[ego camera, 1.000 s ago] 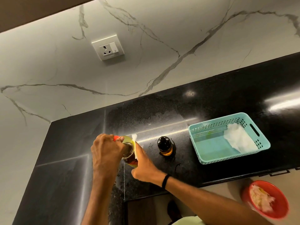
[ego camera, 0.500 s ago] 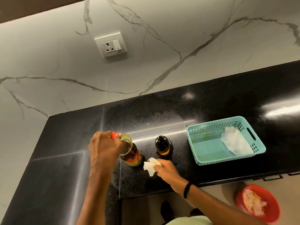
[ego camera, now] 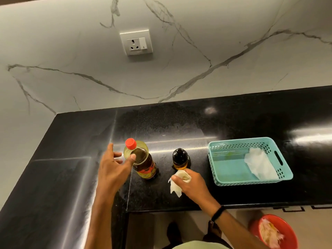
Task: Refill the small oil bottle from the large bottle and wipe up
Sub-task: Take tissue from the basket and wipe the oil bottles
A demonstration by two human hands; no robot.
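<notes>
Left hand (ego camera: 112, 168) spread open beside the large bottle (ego camera: 142, 161); right hand (ego camera: 190, 183) clutches a tissue (ego camera: 177, 186) by the small bottle (ego camera: 180, 159), basket (ego camera: 233, 182) beyond.

Left hand (ego camera: 115, 168) opened off large bottle (ego camera: 142, 160), red cap (ego camera: 130, 143) now uncovered

My view: white grey-veined marble wall (ego camera: 197, 51) far, socket plate (ego camera: 136, 42) on it; glossy black counter (ego camera: 233, 119) near, catching light streaks.
</notes>
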